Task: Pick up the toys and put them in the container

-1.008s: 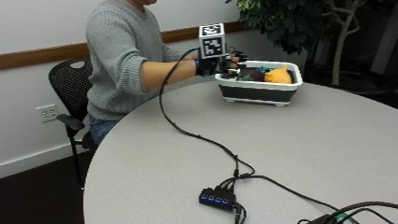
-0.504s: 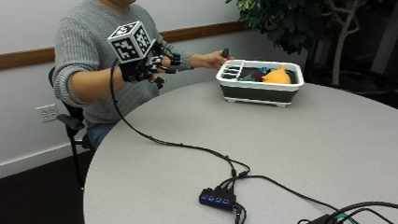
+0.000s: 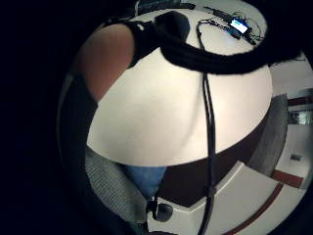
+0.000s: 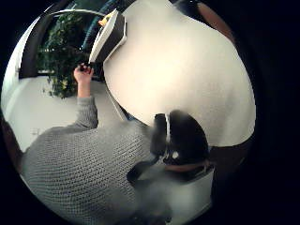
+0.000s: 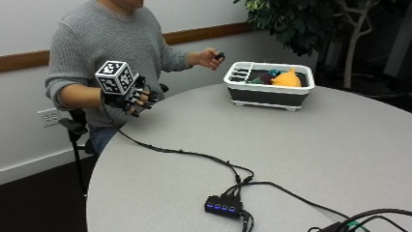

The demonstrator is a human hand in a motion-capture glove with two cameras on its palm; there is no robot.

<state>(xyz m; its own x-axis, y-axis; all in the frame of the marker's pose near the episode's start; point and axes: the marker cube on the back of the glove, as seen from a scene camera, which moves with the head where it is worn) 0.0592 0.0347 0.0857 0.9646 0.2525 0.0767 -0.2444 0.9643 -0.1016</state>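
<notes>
Gloved right hand (image 5: 132,99) hangs at the near-left table edge, fingers loosely curled and holding nothing.

The toys (image 5: 285,78), an orange one among darker pieces, lie inside the white container (image 5: 270,90), which sits at the far side of the round grey table (image 5: 277,150), well apart from the gloved hand. The bare left hand (image 5: 209,58) is raised just left of the container, pinching a small dark object (image 5: 219,56). A black cable (image 5: 186,154) runs across the tabletop to a small hub with blue lights (image 5: 223,206) near the front edge. A leafy plant (image 5: 302,24) stands behind the container.
</notes>
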